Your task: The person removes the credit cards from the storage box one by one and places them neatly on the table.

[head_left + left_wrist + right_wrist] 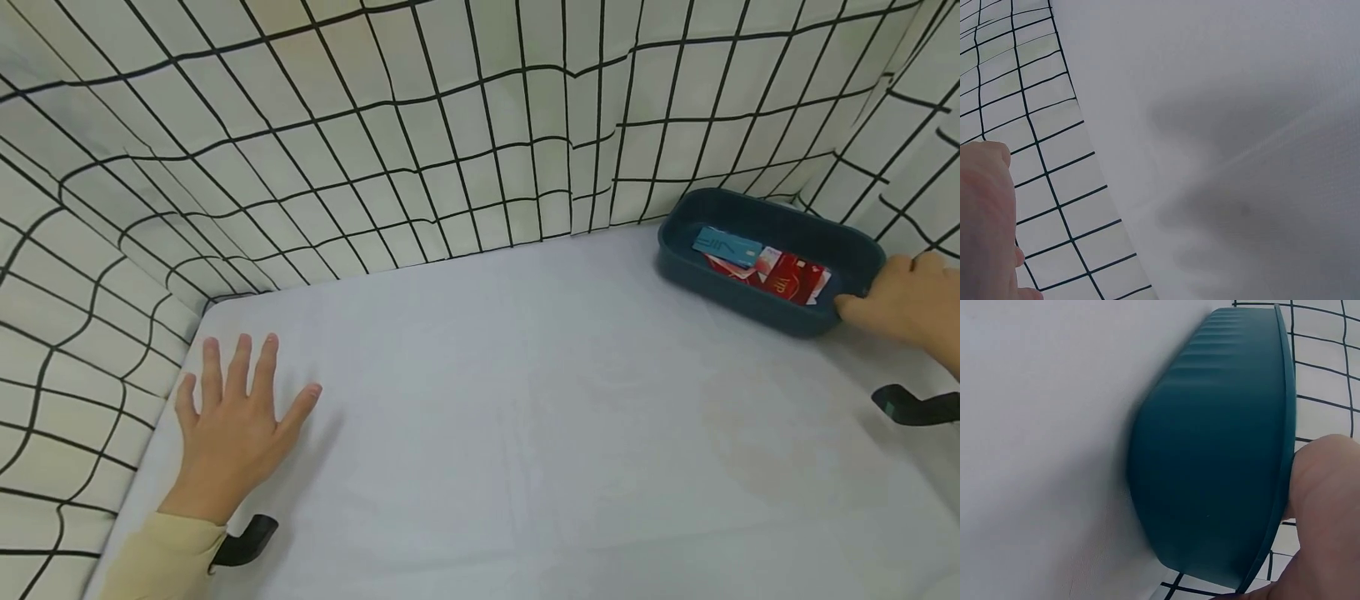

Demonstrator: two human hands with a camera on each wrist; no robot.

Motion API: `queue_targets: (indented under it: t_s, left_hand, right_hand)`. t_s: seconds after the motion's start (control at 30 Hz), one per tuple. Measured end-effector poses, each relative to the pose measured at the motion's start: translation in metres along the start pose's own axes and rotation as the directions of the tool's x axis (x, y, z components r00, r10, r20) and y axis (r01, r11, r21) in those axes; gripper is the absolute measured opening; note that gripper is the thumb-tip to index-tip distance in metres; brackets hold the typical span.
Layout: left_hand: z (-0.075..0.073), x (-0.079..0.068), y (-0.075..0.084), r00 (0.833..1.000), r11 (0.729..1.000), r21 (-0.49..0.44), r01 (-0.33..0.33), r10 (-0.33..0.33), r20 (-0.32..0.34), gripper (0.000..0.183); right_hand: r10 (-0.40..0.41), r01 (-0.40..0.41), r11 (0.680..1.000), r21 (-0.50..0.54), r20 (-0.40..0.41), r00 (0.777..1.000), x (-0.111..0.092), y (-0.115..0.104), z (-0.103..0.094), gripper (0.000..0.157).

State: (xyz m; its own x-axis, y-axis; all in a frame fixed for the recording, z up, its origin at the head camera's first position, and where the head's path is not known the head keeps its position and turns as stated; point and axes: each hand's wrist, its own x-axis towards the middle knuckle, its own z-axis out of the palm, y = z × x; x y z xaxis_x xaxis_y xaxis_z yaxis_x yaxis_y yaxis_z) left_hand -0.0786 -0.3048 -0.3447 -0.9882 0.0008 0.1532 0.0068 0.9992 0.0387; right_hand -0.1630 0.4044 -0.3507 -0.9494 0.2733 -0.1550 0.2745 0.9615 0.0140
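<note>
A dark teal plastic basket [750, 304] sits at the far right of the white-covered table, close to the grid-patterned walls. Inside it lie a blue card [727, 247] and several red cards [791, 277], some overlapping. My right hand [911, 300] grips the basket's right end, the thumb at its rim; the right wrist view shows the thumb [1329, 487] against the rim and the basket's smooth outer wall [1210, 456]. On the left, my left hand [232, 437] holds nothing, its fingers spread over the tabletop, casting a shadow on the cloth.
A white cloth [480, 417] with faint creases covers the table. White walls with a black grid [450, 150] stand along the back, left and right sides. Black wrist-worn pieces [247, 542] stick out beside both wrists.
</note>
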Motion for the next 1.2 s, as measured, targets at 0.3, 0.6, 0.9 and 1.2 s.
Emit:
queue_targets:
  t_s: [0.3,0.6,0.9,1.2]
  left_hand:
    - [0.011,0.005,0.010,0.999,0.999,-0.025,-0.033,0.033,0.008,0.088]
    - [0.020,0.011,0.028,0.996,0.995,-0.039,-0.091,0.091,0.005,0.088]
    - [0.020,0.026,0.054,0.991,0.991,-0.049,-0.128,0.130,0.026,0.090]
    - [0.020,0.041,0.081,0.986,0.986,-0.057,-0.158,0.160,0.040,0.090]
  right_hand:
    - [-0.048,0.049,0.996,0.078,-0.026,0.999,0.001,0.003,0.010,0.078]
    - [-0.091,0.098,0.987,0.124,-0.063,0.994,0.004,0.006,0.012,0.063]
    - [-0.131,0.141,0.985,0.100,-0.099,0.986,0.007,0.013,0.013,0.044]
    - [-0.180,0.195,0.974,0.111,-0.131,0.975,0.006,0.007,0.015,0.037]
